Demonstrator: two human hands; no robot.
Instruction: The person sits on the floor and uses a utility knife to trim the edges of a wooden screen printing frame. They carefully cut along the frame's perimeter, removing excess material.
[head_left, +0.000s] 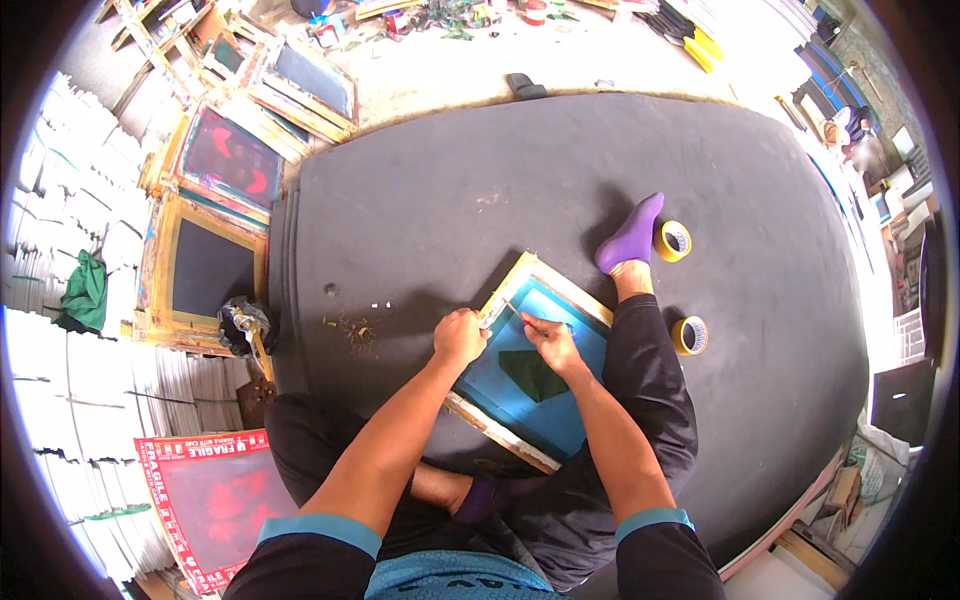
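Wooden-framed screen (558, 412) lies aslant near the middle of the black mat (450, 180), one corner aimed at the mat's far edge, blue mesh and a dark patch (533, 376) in view. Your left hand (460, 336) grasps the left rail; your right hand (552, 345) is curled over the mesh, fingertips pinched on a thin pale sliver, nature unclear. Main risk: if the right hand pulls hard and slips, knuckles or sliver could scratch or dent the mesh. Second: with one rail held, a sideways tug could swivel the frame. Your trousered leg (650, 375) is close along the right rail; shifting it may nudge the frame mid-pull. Tangled scraps (358, 332) lie toward the mat's left edge; dragging the frame that way might pick up grit. Beyond your leg, toward the right edge, the upper tape roll (663, 241) and lower tape roll (679, 337) could be knocked if that foot (630, 237) swings out.
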